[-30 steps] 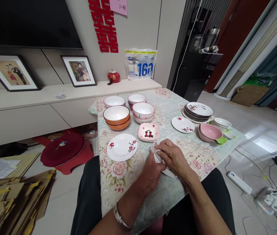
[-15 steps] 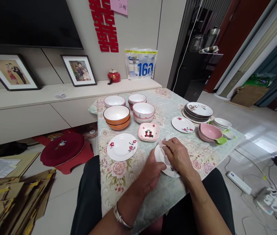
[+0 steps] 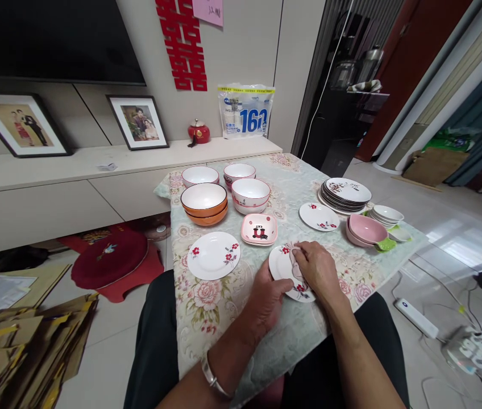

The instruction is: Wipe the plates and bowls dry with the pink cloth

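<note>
A small white plate with red flowers [image 3: 282, 268] is gripped at its left rim by my left hand [image 3: 269, 298], thumb on top and fingers underneath. My right hand [image 3: 320, 274] is closed on a thin, pale cloth [image 3: 296, 268], pressed against the upper face of this plate. Part of the cloth is hidden under the fingers. Just beyond lies a pink-rimmed square cat dish [image 3: 259, 229]. To the left is a larger white flowered plate [image 3: 214, 255], and another flowered plate [image 3: 319, 217] lies behind my right hand.
Orange bowls [image 3: 205, 211] and white red-rimmed bowls [image 3: 250, 196] are stacked toward the back left. Along the right stand dark-edged plates [image 3: 347, 196], pink bowls [image 3: 366, 230] and small white bowls [image 3: 388, 213]. A flowered tablecloth [image 3: 241, 318] covers the table.
My right hand has slid the cloth a little to the right across the plate, baring a red flower near the top rim. My left hand keeps its hold on the rim.
</note>
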